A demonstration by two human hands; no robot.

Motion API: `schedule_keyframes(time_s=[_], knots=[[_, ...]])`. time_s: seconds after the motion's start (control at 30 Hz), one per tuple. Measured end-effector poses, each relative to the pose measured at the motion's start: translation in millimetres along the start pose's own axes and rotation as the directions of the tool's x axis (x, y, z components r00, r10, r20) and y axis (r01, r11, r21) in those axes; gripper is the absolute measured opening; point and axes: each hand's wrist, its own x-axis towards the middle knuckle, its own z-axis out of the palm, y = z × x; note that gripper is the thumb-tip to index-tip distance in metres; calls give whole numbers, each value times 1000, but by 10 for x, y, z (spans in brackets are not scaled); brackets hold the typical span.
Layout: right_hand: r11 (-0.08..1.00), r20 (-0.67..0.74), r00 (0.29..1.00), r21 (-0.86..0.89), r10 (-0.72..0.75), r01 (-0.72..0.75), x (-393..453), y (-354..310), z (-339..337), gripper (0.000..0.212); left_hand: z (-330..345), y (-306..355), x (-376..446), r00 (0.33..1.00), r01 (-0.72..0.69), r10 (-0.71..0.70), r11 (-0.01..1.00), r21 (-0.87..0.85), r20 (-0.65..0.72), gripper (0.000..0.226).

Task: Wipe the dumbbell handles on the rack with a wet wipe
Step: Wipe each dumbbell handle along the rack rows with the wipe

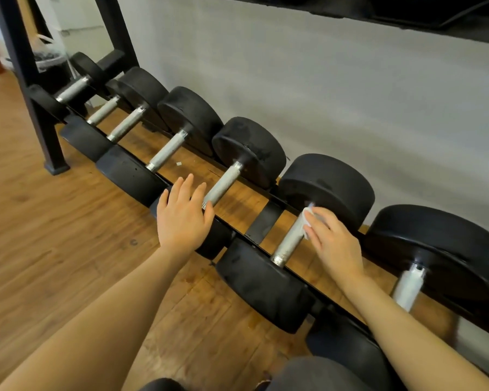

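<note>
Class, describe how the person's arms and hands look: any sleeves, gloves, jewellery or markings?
Both forearms are bare with no sleeves in view. The left hand and right hand wear no gloves, and no rings, watch or markings show on either.

Soft even indoor light, faint shadows, wide-angle edge bending, slight blur

Black dumbbells lie side by side across the low rack [261, 221], their knurled silver handles bare. A white wet wipe [308, 221] is pressed against one handle [290, 238], near its far end.
</note>
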Motion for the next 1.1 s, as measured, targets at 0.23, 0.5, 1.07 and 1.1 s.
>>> schedule_keyframes(time_s=[0.23,0.5,1.07,1.1], knots=[[998,-27,999,32,-44,45,55,16,-12,40,15,-9,10,1000,-23,23,1000,20,-15,46],[991,23,996,108,-85,82,96,-45,29,40,42,-13,-2,997,-42,43,999,20,-68,37],[998,14,1000,67,-3,2,107,86,3,40,24,-24,-17,993,-64,62,998,-10,-103,34],[997,11,1000,73,-2,1,107,84,11,39,26,-23,-17,993,-63,62,998,-12,-105,34]])
